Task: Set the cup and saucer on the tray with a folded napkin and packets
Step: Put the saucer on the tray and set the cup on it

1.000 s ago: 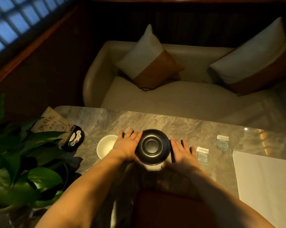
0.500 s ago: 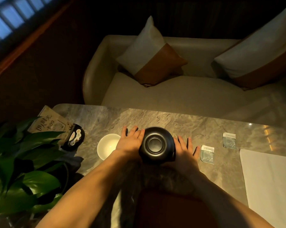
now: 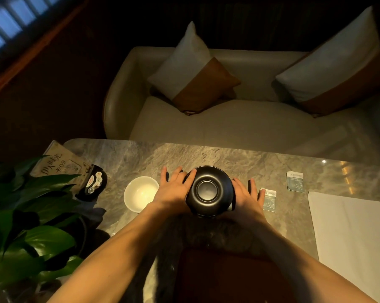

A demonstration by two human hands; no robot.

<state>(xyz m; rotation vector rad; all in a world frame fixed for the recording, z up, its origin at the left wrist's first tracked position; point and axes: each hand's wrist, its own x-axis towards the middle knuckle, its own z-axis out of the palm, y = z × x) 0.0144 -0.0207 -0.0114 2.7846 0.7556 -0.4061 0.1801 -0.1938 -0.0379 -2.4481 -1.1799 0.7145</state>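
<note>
A black saucer (image 3: 210, 189) hangs a little above the marble table (image 3: 206, 156), pressed between my two hands. My left hand (image 3: 173, 189) holds its left rim with one finger over the edge. My right hand (image 3: 248, 197) holds the right side, fingers stretched forward. A small white cup (image 3: 141, 193) stands on the table just left of my left hand. Two pale packets (image 3: 269, 200) (image 3: 295, 181) lie to the right. A white napkin (image 3: 355, 232) lies flat at the right edge. A dark reddish tray (image 3: 228, 278) sits close to me between my forearms, dim.
A leafy plant (image 3: 31, 215) crowds the left side. A table sign (image 3: 57, 167) and a small black device (image 3: 94, 181) stand at the table's left corner. A beige sofa (image 3: 239, 127) with two cushions lies beyond the far edge.
The saucer has come slightly up and to the right between my hands. My hands keep their hold on its two sides. Cup, packets and napkin have not moved.
</note>
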